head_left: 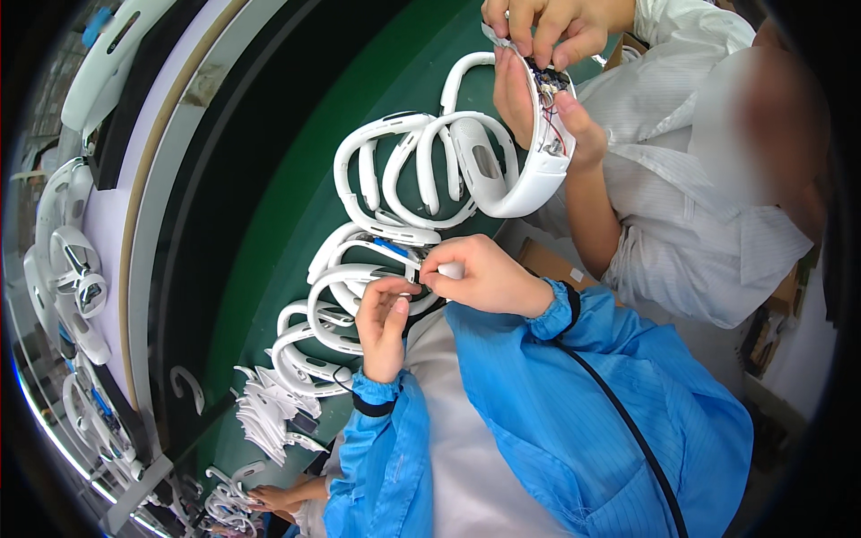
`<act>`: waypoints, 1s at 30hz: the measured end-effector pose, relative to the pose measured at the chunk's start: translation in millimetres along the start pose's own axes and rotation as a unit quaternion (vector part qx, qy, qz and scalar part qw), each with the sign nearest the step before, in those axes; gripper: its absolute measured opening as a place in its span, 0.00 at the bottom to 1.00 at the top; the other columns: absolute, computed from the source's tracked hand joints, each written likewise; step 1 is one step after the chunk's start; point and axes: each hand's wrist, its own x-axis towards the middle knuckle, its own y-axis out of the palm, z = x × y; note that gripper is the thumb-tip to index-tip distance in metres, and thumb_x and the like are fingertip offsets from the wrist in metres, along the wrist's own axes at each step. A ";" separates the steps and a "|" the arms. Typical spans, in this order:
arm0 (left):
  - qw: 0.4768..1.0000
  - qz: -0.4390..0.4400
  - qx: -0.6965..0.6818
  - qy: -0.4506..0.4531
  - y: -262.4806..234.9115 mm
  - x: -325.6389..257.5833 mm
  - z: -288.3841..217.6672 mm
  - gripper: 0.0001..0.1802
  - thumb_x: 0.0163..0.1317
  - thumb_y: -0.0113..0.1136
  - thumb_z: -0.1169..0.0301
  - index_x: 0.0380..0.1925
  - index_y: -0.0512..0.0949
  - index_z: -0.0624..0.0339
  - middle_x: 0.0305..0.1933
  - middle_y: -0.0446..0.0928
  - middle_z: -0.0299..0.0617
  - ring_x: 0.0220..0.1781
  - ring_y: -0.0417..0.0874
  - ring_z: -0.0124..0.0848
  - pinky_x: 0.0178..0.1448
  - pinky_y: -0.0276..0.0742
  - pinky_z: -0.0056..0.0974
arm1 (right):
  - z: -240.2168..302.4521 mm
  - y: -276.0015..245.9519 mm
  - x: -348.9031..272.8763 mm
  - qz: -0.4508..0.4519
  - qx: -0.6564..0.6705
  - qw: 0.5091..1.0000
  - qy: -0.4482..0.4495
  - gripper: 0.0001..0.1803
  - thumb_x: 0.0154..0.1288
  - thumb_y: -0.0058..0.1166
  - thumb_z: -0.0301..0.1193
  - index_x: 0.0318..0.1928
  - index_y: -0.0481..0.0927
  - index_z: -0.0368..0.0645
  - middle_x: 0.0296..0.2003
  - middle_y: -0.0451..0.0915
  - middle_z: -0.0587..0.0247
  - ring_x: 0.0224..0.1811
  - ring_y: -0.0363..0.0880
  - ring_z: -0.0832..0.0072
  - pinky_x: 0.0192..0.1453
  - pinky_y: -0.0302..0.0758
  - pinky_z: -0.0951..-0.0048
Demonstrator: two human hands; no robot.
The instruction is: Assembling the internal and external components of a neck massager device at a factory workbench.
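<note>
Just in front of my body, my two hands work close together over a row of white curved neckbands. My right hand is closed in a pinch, with a white rounded piece showing at its fingers. Facing it, my left hand has its fingers curled and the thumb bent in; what they hold, if anything, is too small to make out. A small dark part shows between the fingertips of both hands. Beyond them, a blue strip lies among the neckbands.
At the upper right, a co-worker's hands hold an opened white housing with wires inside. Thin white curved shells are piled on the green table to the left. Farther left, a belt and a ledge carry more white parts.
</note>
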 end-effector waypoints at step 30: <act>1.000 -0.004 0.000 -0.004 0.3 1.4 -0.7 0.13 0.62 0.49 0.69 0.44 0.69 0.66 0.39 0.75 0.44 0.44 0.73 0.29 0.52 0.65 0.33 | -6.2 0.1 1.2 -0.011 0.003 1.000 -0.001 0.07 0.54 0.51 0.25 0.32 0.78 0.33 0.27 0.80 0.58 0.31 0.78 0.76 0.38 0.72 0.77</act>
